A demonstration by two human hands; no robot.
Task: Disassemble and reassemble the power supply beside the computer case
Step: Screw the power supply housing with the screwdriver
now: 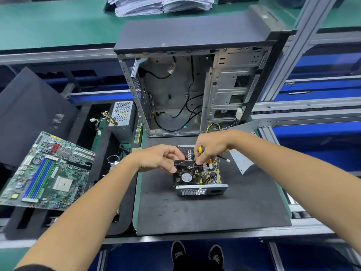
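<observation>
grey steel computer case stands open at the back of the bench, its side panel off, loose black cables hanging inside. a dark foam mat lies in front of it and touches its base. off to the left a green motherboard with blue and green memory slots rests tilted on a black foam tray. a second, closed power supply sits just left of the case, its yellow and black wires trailing out. a bent metal cover lies on the mat at the right.

the power supply sits open on the mat, just in front of the case, its vented face toward the person and its circuit board bare. the black fan stands tilted at its left side. the left hand pinches the fan's top edge between thumb and fingers. the right hand is curled round a yellow-handled screwdriver, its fingertips down at the fan's red and black wires.
</observation>
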